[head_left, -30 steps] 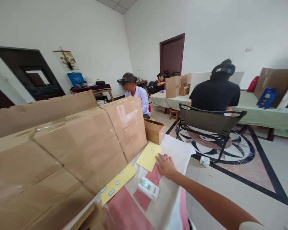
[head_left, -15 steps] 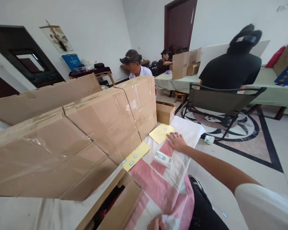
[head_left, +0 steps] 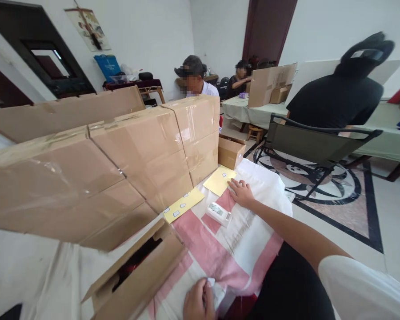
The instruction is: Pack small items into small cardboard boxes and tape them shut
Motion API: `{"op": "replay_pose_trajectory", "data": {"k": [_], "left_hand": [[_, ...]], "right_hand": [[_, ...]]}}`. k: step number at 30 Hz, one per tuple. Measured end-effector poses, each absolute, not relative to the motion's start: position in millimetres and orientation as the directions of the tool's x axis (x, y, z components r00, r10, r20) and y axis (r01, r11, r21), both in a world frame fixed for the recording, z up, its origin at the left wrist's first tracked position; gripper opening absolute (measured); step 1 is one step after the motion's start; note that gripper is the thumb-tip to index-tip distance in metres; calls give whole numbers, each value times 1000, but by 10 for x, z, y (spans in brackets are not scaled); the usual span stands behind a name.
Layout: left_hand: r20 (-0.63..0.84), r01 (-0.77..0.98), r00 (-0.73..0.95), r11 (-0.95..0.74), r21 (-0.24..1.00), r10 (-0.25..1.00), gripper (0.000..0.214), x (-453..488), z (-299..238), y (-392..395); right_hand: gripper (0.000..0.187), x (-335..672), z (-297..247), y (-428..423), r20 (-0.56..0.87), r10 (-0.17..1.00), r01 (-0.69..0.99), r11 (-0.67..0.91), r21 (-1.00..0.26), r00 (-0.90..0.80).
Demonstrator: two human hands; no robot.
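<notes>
My right hand (head_left: 240,193) lies flat with fingers stretched out on the pink-and-white cloth (head_left: 220,253), its fingertips at the edge of a yellow sheet (head_left: 219,180). A small white box (head_left: 219,214) sits on the cloth just left of that hand. At the bottom edge my left hand (head_left: 199,302) is closed, pinching something small and pale that I cannot make out. An open cardboard box (head_left: 136,275) stands tilted just left of it. A second yellow sheet (head_left: 183,205) with small stickers lies against the stacked cartons.
Large taped cartons (head_left: 120,155) wall off the left and back. A small open carton (head_left: 230,151) stands at the far end of the cloth. To the right a person in black sits on a folding chair (head_left: 316,146); other people sit at a green-covered table (head_left: 253,116).
The view tipped down and left. My left hand came further into view at the bottom edge, closed on something. My right hand stayed flat by the yellow sheet.
</notes>
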State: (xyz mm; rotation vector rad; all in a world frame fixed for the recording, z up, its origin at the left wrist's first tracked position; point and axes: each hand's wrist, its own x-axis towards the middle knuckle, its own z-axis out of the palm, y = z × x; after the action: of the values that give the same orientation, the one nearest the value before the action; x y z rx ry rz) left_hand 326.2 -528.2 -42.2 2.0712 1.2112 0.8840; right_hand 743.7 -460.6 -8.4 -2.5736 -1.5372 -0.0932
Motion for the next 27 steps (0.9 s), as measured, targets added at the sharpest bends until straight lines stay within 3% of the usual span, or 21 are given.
{"op": "replay_pose_trajectory", "data": {"k": [6, 11, 15, 17, 20, 22, 24, 27], "left_hand": [[237, 519, 433, -455, 724, 870, 25, 3244, -267, -5270], [179, 346, 373, -316, 884, 910, 25, 3204, -140, -5298], [219, 286, 284, -300, 910, 933, 26, 2931, -35, -5329], [256, 264, 230, -313, 912, 939, 27, 2742, 43, -5344], [324, 233, 161, -355, 905, 932, 30, 2491, 201, -5327], [375, 215, 134, -397, 892, 917, 30, 2378, 329, -5285], [449, 205, 133, -468, 860, 884, 28, 2305, 459, -5232], [561, 230, 177, -588, 775, 809, 21, 2231, 605, -5166]], "right_hand": [[65, 7419, -33, -4647, 208, 841, 858, -446, -255, 499], [70, 7317, 248, -4739, 246, 801, 789, -393, -473, 546], [64, 6785, 578, -4855, 288, 815, 743, -238, -626, 504], [51, 6331, 730, -4957, 288, 871, 726, -105, -680, 397], [33, 5543, 914, -5136, 188, 977, 639, 80, -765, 103], [37, 5046, 1008, -5237, 83, 989, 552, 135, -823, -119], [48, 4633, 1081, -5292, -65, 937, 425, 92, -900, -342], [45, 4220, 1151, -5260, -255, 762, 172, -190, -967, -595]]}}
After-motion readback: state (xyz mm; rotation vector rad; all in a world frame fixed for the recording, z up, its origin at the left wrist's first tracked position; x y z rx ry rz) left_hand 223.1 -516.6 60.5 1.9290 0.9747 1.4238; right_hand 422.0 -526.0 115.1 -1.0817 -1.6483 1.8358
